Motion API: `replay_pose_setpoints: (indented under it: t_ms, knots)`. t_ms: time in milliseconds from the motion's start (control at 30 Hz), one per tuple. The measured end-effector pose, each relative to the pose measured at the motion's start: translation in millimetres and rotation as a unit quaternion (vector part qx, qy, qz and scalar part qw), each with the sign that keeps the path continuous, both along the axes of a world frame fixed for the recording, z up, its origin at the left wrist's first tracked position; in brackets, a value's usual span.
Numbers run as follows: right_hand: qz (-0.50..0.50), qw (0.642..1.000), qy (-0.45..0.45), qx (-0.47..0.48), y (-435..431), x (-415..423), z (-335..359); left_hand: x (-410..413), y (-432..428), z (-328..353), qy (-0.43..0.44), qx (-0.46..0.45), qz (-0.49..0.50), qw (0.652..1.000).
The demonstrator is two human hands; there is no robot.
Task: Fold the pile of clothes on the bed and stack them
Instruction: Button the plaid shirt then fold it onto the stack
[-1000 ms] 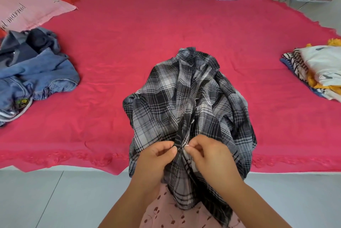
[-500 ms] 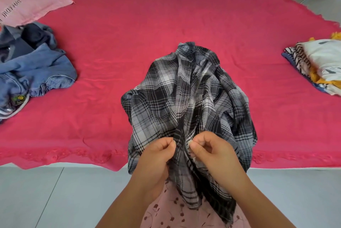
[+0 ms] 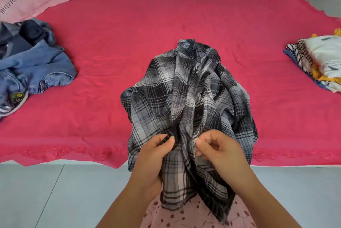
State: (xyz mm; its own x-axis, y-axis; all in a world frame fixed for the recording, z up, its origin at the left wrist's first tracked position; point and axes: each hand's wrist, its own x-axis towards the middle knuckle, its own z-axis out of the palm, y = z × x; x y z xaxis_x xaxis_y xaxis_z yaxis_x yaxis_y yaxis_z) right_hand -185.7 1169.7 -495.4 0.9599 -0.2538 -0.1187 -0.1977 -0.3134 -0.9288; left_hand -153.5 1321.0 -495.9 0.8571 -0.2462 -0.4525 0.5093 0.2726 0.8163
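A: Entry one: the grips?
B: Left hand (image 3: 153, 155) pinches a dark edge of the plaid shirt (image 3: 186, 102). Right hand (image 3: 219, 152) pinches the cloth just beside it. Both grips are narrow, closed on fabric.
A: The shirt's location?
B: Bunched and held up over the near edge of the bed (image 3: 129, 43), with its hem hanging below.
A: Other stock?
B: Denim pile (image 3: 36, 69) at left, unfolded. Folded stack (image 3: 321, 61) at right. Pink pillow (image 3: 27, 0) at far left, script lettering not readable. Patch (image 3: 17, 95) on the denim, too small to read.
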Motion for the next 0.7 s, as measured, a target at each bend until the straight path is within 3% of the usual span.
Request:
replay_pose_setpoints:
  t_ms: [333,700]
  knots:
    - [0.002,1.000,0.006,0.000,-1.0,-1.2,-0.9,0.5,3.8,-3.5,-0.025,0.027,0.032,0.999]
    - [-0.001,1.000,-0.004,0.010,-3.0,-3.5,-0.2,-2.5,7.9,4.7,-0.030,-0.050,-0.018,0.998]
